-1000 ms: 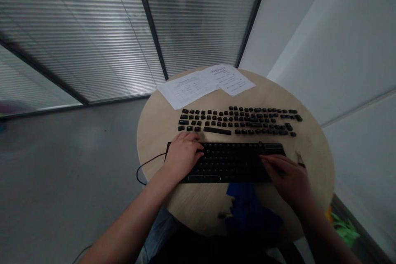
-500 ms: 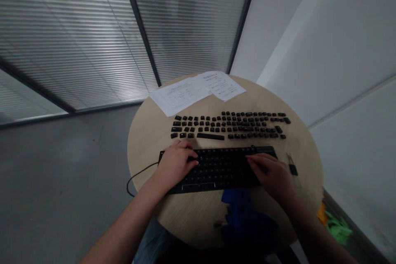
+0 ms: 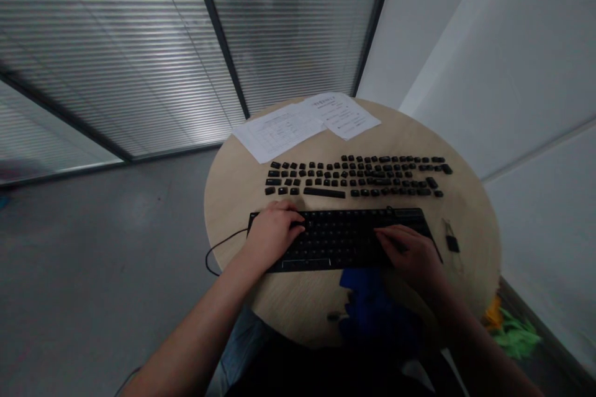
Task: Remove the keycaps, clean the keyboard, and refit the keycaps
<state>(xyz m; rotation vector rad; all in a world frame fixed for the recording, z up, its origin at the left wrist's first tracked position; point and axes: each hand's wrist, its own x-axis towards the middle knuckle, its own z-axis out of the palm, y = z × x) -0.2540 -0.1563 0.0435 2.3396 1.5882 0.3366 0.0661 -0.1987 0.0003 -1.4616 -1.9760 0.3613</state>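
A black keyboard (image 3: 339, 248) lies on the round wooden table, with bare sockets showing over much of it. My left hand (image 3: 274, 232) lies over its left end, holding it, with bent fingers and thumb near the upper rows. Over the right part of the keyboard is my right hand (image 3: 410, 251), its fingertips pinched together low over the surface. Whatever those fingers hold is too small and dark to make out. Beyond the keyboard, loose black keycaps (image 3: 335, 175) are spread in rows, among them a long spacebar (image 3: 325, 193).
Printed papers (image 3: 284, 130) lie at the table's far side. A small wire tool with a black handle (image 3: 451, 243) rests right of the keyboard. Blue cloth (image 3: 372, 310) is at the near edge. A cable (image 3: 212, 254) loops off the left. Glass partition and wall stand behind.
The view has tilted, so the table appears higher and farther right. Both hands stay at the keyboard; the right fingertips have shifted only slightly over it.
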